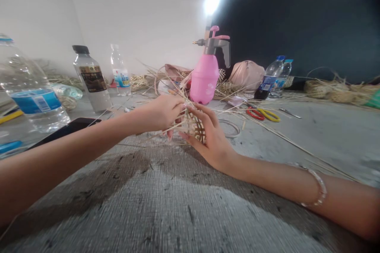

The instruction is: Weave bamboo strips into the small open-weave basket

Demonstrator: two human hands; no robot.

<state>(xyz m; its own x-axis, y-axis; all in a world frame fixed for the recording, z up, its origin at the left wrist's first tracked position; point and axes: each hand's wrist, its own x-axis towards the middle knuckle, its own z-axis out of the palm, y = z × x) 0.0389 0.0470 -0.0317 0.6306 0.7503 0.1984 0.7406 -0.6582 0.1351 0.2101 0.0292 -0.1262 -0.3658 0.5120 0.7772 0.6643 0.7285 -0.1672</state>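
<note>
Two bare hands meet in the middle of the view and hold a small woven basket (194, 126). It is up off the gray tabletop (190, 209), between the hands. It is only partly made. Its woven part is small, and many long, thin strips (175, 91) poke out of it, not woven in yet.

The left hand (162, 114) holds the top of the basket, with its fingers (179, 106) curled around the strips. The right hand (210, 138) holds the side, and its fingers (202, 114) are closed on the weave. So both hands are gripping it. The hands are at the weaving step now, and the loose strips look like the next ones to tuck over and under.

A pink spray bottle (204, 77) stands just past the hands. Red and yellow scissors (263, 114) lie to the right, and a clear water bottle (29, 91) stands to the left.
</note>
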